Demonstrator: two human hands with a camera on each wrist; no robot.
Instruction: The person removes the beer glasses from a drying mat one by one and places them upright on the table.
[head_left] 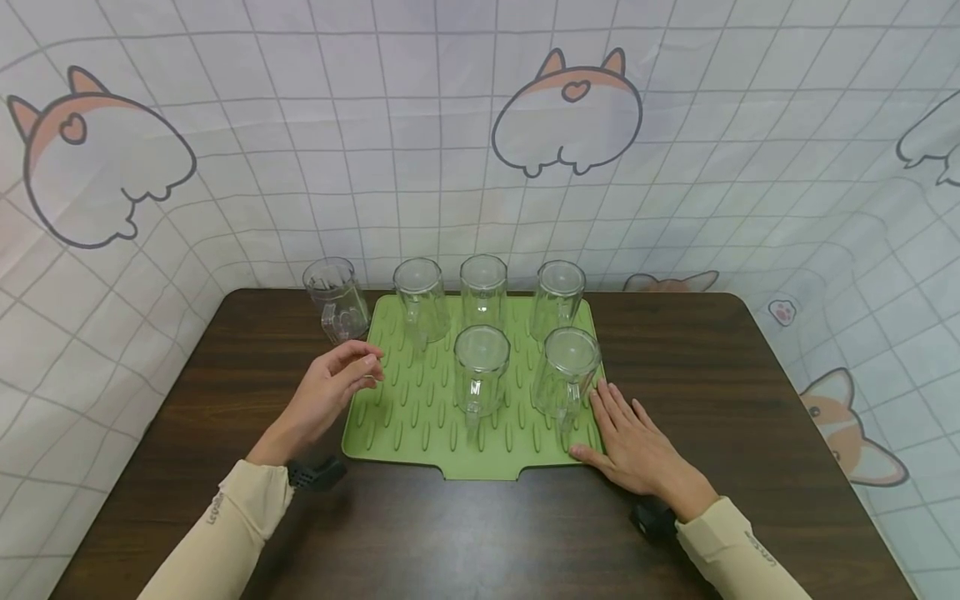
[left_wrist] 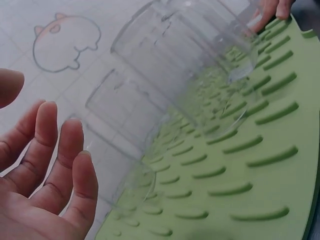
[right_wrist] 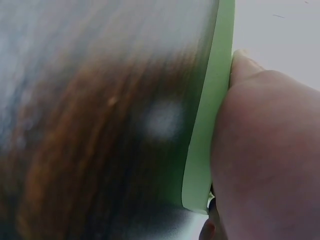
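Observation:
A green ridged drying mat (head_left: 420, 433) lies on the table with several clear glass mugs on it, which look upside down. Three stand along the back; a front middle mug (head_left: 482, 367) and a front right mug (head_left: 567, 371) stand before them. Off the mat's back left corner is another glass mug (head_left: 337, 300), seemingly upright. My left hand (head_left: 330, 392) hovers over the mat's left edge, fingers loosely bent around nothing, near that mug. My right hand (head_left: 633, 442) rests with straight fingers on the mat's right edge; its thumb (right_wrist: 250, 70) touches the green border.
The dark wooden table (head_left: 675, 358) extends on both sides of the mat and in front of it. A white gridded cloth (head_left: 420, 167) with corgi drawings hangs behind and at the sides, close to the back mugs.

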